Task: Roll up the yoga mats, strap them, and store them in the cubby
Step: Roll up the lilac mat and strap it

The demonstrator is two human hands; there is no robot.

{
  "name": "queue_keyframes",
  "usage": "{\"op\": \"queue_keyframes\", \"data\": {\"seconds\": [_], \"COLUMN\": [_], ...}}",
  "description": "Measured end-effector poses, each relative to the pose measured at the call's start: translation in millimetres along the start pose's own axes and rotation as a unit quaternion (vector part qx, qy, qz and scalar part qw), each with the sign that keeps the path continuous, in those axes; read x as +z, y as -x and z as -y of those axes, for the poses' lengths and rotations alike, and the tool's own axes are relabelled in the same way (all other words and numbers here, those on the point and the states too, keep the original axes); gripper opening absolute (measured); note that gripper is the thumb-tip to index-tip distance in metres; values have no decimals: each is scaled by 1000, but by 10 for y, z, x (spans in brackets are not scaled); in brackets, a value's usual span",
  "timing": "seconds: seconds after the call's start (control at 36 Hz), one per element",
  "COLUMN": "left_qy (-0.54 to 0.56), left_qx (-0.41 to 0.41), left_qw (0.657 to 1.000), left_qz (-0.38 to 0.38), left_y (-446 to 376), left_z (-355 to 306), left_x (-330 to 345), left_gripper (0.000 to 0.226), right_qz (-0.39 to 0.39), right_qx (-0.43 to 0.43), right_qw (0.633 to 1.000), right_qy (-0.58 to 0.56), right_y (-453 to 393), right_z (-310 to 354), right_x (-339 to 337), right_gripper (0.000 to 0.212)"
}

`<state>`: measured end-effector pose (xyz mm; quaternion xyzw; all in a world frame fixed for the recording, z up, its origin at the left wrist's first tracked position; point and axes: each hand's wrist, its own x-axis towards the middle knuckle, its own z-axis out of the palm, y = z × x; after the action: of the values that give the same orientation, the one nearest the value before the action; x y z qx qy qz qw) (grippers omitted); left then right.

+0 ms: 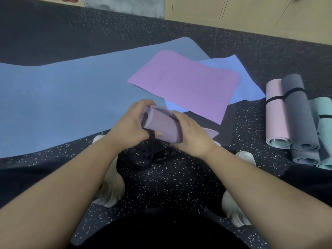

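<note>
Floor: dark rubber flooring flecked with white, running back to pale cabinet fronts along the far edge.
Blue mat: a large grey-blue yoga mat lies unrolled across the left and middle of the floor.
Pink mat: a pink-purple mat lies flat, overlapping the blue mat's right end and resting on a periwinkle mat that shows past its far and right edges.
Rolled stack: at the right, rolled mats lie side by side, touching: a pale pink roll, a dark grey roll and a teal roll, each with a black band around it.
Shoes: white shoes show beside the person's dark-clad legs.
Lavender roll: a rolled lavender mat is held off the floor, just in front of the flat mats (its left end shows the spiral).
Left hand: left hand curls around the roll's left end, with a black strap looped over a finger and trailing down to a bundle of straps on the floor.
Right hand: right hand wraps over the roll's right part, gripping it.
</note>
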<state>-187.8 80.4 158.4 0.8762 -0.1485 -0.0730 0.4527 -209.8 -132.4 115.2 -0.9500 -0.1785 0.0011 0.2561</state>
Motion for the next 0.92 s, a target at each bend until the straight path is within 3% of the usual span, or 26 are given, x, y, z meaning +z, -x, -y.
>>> {"op": "queue_keyframes", "data": {"seconds": [0.08,0.33,0.53,0.69,0.78,0.92], "left_qy": [-14,-39,-166,-196,-138,118], "left_qx": [-6,-4,-15,-77,-110,-65], "left_qw": [1000,996,985,975,978,985], "left_qz": [21,78,50,-71,-109,-110], "left_y": [31,38,-26,-67,-106,-106], "left_z": [-68,-386,-691,-1113,-1280,-1438], "left_x": [-27,-152,-509,-758,-870,-912], "left_gripper": [80,96,62,17,12,33], "right_qz": [8,-17,-79,-87,-102,-127], "right_qx": [-7,16,38,32,20,3], "right_qw": [1000,1000,996,996,994,992], "right_qy": [-12,-9,-16,-12,-14,-25], "right_y": [-30,104,10,-61,-89,-94], "right_z": [135,335,375,463,534,602], "right_x": [-58,-343,-816,-1251,-1462,-1630], "right_gripper": [109,92,92,92,92,90]}}
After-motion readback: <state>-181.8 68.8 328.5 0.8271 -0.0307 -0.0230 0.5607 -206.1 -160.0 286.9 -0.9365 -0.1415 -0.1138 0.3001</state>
